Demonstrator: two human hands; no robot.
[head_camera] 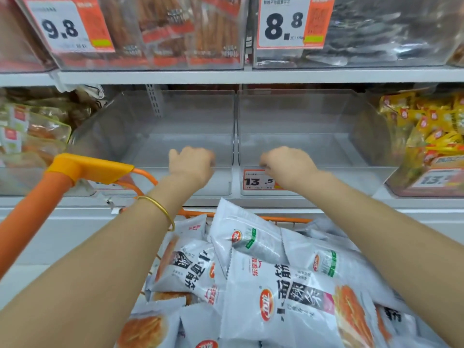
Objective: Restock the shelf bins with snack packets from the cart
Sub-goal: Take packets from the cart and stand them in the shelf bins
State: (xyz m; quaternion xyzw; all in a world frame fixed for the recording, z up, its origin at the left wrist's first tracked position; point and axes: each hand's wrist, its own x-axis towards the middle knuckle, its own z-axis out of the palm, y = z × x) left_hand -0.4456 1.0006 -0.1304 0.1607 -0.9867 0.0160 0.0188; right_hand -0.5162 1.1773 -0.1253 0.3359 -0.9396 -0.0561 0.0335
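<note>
Presently, the left hand [192, 163] grips the front rim of the left bin [188, 116], fingers curled over it. The right hand [288, 163] likewise grips the right bin [301, 116]. Packets [276, 285] lie heaped in the cart [88, 168] below.

Apparently open room inside both bins [313, 149]

An orange-edged price tag reading 9.8 [66, 27] hangs at upper left, before reddish-brown stick snacks [180, 28]. To its right, a tag reading 8.8 [288, 23] fronts dark, silvery packs [389, 28]. A grey shelf edge [251, 76] runs beneath them. Lower down, clear-wrapped brown snacks [32, 131] sit far left, yellow packets [431, 121] far right, and a tag reading 13.5 [258, 180] sits between. A perforated metal upright [155, 101] stands behind.
</note>
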